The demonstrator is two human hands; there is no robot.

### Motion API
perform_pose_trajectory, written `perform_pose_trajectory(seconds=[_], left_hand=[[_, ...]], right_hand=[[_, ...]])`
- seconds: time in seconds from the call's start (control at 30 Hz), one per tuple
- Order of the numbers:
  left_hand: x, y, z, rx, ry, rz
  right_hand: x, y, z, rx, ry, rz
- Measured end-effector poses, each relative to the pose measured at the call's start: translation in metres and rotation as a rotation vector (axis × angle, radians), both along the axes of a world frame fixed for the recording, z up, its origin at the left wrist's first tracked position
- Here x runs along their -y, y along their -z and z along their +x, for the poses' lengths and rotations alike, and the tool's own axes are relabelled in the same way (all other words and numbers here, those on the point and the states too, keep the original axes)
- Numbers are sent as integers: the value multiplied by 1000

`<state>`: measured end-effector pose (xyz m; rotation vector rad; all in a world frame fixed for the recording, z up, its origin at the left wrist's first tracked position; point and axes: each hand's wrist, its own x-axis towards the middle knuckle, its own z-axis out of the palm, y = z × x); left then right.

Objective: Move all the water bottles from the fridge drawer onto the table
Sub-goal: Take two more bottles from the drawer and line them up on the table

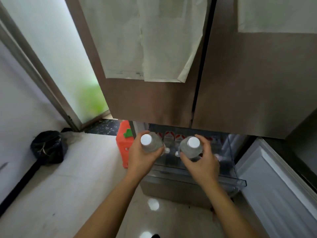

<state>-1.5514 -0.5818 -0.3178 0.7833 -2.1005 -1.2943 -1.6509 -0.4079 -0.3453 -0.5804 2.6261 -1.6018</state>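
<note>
My left hand (141, 158) grips a clear water bottle (151, 142) with a white cap, held upright above the left side of the open fridge drawer (240, 182). My right hand (201, 161) grips a second clear water bottle (191, 148) with a white cap above the drawer's middle. Both bottles are lifted clear of the drawer. More bottles (169, 136) with red-and-white labels stand at the back of the drawer, partly hidden by the closed fridge doors (154, 103) above. The table is out of view.
An orange plastic container (124, 145) with a green part stands on the floor left of the drawer. A black bag (48, 148) sits by the wall at left. A white open door panel (277, 186) lies to the right. Papers hang on the fridge doors.
</note>
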Motion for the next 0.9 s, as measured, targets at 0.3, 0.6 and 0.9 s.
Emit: perform_pose_trajectory(seconds=[0.3,0.6,0.9], left_hand=[[-8,-22,125,29,-391,-79],[22,-49,287,15,-713,-205],[72,-57,524,135,-868,-310]], right_hand=[[72,-18,72,-35,-365,-222],[133,-43,209,-32,-721,-285],[230,-58,437,-95,-852,-273]])
